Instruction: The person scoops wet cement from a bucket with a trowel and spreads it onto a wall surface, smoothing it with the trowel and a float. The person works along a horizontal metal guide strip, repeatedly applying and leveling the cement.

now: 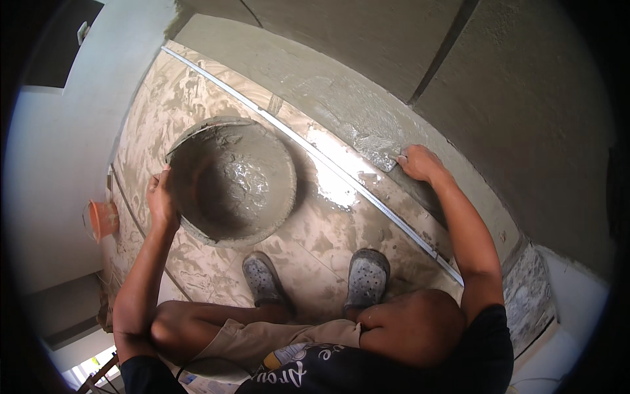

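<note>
My left hand (162, 197) is closed on the left rim of a large round mortar tub (279, 213). The tub tilts toward me, its walls coated in grey cement, with some wet mix inside. On the right, my right hand (421, 163) is closed around a small trowel (387, 162), whose blade is smeared with cement and hard to make out. The blade rests on a strip of wet grey mortar (321, 98) along the foot of the wall. Fresh, shiny mortar lies just left of the blade.
A long metal straightedge (315, 151) lies diagonally across the cement-smeared tile floor (216, 269), between tub and mortar strip. My feet in grey clogs (367, 279) stand near the tub. An orange bucket (104, 219) is at the far left. Grey plastered wall (525, 118) rises at right.
</note>
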`<action>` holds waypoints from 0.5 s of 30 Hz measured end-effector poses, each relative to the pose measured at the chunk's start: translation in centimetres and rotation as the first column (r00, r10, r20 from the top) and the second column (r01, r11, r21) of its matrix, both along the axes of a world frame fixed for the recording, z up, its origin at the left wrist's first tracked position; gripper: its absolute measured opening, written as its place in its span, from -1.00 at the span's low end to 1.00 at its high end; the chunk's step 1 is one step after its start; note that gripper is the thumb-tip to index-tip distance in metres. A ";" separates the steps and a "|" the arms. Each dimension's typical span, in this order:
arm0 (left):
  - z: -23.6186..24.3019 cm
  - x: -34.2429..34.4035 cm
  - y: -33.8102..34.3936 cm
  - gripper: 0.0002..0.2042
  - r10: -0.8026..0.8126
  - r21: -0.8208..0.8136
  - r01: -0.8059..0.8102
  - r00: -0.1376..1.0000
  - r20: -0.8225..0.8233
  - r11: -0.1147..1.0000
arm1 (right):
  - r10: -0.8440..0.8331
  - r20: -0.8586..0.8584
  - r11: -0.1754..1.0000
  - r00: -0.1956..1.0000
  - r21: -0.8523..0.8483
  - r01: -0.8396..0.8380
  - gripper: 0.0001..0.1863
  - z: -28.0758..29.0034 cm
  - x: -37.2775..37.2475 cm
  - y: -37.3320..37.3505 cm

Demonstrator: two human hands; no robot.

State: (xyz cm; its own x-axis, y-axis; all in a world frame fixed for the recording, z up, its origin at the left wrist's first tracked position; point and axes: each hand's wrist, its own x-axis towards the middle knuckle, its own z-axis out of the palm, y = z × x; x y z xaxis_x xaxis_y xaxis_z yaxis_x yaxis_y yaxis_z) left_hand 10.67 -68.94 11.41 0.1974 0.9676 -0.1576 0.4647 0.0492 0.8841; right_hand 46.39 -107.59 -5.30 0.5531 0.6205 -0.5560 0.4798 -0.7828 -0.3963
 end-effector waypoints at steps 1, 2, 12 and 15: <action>0.0 0.1 -0.1 -0.72 -0.006 0.002 0.006 1.000 -0.019 1.000 | -0.005 -0.007 1.000 1.000 -0.023 0.005 -0.58 0.3 -0.1 -0.8; -0.1 -0.2 0.1 -0.72 -0.013 -0.001 0.013 1.000 -0.016 1.000 | -0.009 -0.015 0.999 1.000 -0.041 0.008 -0.59 0.7 -0.1 -1.5; -0.4 -0.5 1.1 -0.69 -0.010 -0.020 0.010 1.000 -0.008 1.000 | -0.172 0.048 0.984 0.984 0.046 0.169 -0.64 0.6 -0.2 -5.1; -0.5 -0.8 1.7 -0.68 -0.029 -0.026 0.029 1.000 0.006 0.999 | -0.048 0.033 0.997 0.998 0.064 0.045 -0.66 0.6 -0.2 -4.4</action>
State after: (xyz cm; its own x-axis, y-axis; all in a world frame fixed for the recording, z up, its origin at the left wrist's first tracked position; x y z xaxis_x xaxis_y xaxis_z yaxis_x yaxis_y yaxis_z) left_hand 9.84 -67.25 10.87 0.2266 0.9569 -0.1814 0.4616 0.0585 0.8852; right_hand 46.22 -111.97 -4.72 0.6001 0.6272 -0.4965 0.4576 -0.7783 -0.4300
